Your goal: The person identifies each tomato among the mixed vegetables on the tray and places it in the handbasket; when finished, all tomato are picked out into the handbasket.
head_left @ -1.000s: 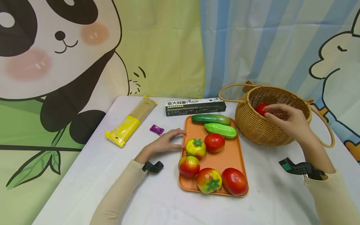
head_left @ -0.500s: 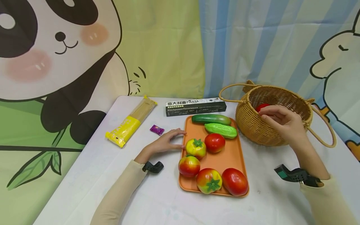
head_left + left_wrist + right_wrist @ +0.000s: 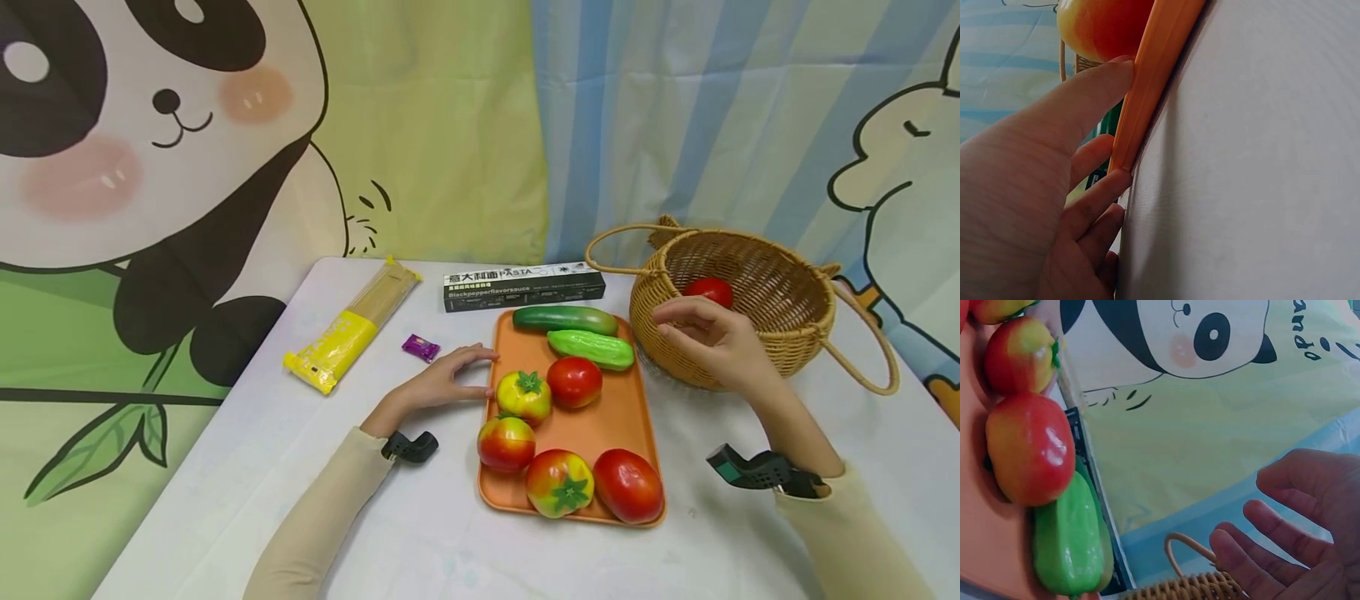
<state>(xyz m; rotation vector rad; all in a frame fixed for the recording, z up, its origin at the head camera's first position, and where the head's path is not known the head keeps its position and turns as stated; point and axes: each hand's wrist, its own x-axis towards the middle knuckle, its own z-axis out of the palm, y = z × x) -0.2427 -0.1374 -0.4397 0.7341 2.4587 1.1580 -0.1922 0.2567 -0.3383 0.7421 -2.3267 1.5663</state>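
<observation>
My left hand (image 3: 442, 379) rests at the left edge of an orange tray (image 3: 573, 432), fingers extended. In the left wrist view the thumb and fingertips touch the tray's side wall (image 3: 1154, 69). Several tomatoes lie on the tray, among them a red one (image 3: 574, 382), a yellow one with a green top (image 3: 523, 396) and a large red one (image 3: 628, 487). Behind them lie a light green cucumber (image 3: 590, 349) and a dark green cucumber (image 3: 565, 319). My right hand (image 3: 716, 342) hovers before the wicker basket (image 3: 675, 333), fingers loosely bent, holding nothing. Inside the basket sits a red tomato (image 3: 711, 291).
A black and white pasta box (image 3: 523, 287) lies behind the tray. To the left are a yellow pack of noodles (image 3: 352, 325) and a small purple packet (image 3: 421, 347). The basket's loop handles (image 3: 873, 333) stick out sideways. A printed curtain (image 3: 442, 125) hangs behind the table.
My right hand has let go of the red tomato in the basket and drawn back to the left and toward me. The left hand has stayed at the tray.
</observation>
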